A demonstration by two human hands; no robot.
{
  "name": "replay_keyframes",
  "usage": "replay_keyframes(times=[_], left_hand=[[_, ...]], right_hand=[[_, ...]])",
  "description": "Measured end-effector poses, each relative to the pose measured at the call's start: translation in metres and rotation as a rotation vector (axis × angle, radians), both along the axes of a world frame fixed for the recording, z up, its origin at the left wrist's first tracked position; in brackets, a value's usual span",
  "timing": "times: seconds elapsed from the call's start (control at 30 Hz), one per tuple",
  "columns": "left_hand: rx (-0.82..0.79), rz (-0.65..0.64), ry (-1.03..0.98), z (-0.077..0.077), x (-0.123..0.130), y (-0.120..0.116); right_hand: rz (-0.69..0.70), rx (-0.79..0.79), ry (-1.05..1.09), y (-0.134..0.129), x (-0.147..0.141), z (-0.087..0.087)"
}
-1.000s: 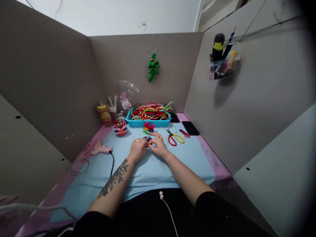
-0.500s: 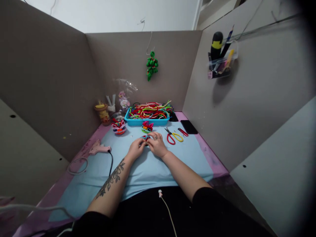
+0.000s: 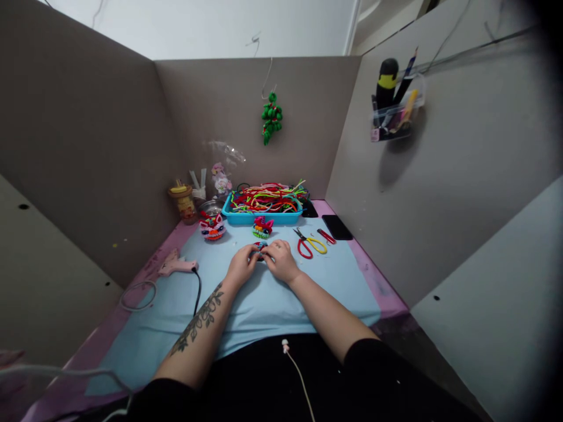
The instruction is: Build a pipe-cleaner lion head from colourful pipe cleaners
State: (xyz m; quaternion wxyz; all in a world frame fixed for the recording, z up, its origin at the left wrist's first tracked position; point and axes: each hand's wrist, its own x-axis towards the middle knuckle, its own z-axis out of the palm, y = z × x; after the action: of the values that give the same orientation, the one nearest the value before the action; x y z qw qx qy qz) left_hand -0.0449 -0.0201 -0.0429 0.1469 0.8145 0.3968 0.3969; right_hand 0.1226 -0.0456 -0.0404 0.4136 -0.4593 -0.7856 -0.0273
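Observation:
My left hand (image 3: 241, 265) and my right hand (image 3: 280, 261) meet over the blue cloth, their fingers closed on a small red and blue fuzzy craft piece (image 3: 260, 246). Much of that piece is hidden behind the fingers. Just beyond it sits a pink, orange and green fuzzy animal head (image 3: 263, 227). Further left stands a similar red and pink head (image 3: 212, 227) with an orange mouth. Right of my right hand lie scissors (image 3: 310, 242) with one red and one yellow handle, their blades pointing away from me.
A blue tray (image 3: 264, 218) heaped with coloured pipe cleaners stands at the back. A pink glue gun (image 3: 177, 264) with a cord lies on the left. A red utility knife (image 3: 326, 236) and a black phone (image 3: 336, 227) lie right. Partition walls (image 3: 255, 135) enclose the table.
The fingers of my right hand have lowered and shifted slightly, uncovering more of the craft piece. My left hand stays nearly in place.

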Motion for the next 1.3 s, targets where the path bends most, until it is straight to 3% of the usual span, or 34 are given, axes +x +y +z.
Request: replay_keyframes(times=[0.4,0.7,0.97,1.3], left_hand=[[0.15,-0.062,0.046,0.0029,-0.0001,-0.0026],[-0.111,-0.087,-0.066,0.0043,0.0011,-0.0043],[0.015,-0.023,0.097,0.0,-0.0012,-0.0009],[0.121,-0.059,0.154,0.001,-0.0034,0.0004]], right_hand=[[0.018,-0.095,0.094,0.0059,-0.002,-0.0044],[-0.037,0.06,-0.048,-0.0011,-0.0005,-0.0001],[-0.039,0.023,-0.152,-0.0012,-0.0016,0.0015],[-0.009,0.006,-0.098,0.0004,0.0014,0.0003]])
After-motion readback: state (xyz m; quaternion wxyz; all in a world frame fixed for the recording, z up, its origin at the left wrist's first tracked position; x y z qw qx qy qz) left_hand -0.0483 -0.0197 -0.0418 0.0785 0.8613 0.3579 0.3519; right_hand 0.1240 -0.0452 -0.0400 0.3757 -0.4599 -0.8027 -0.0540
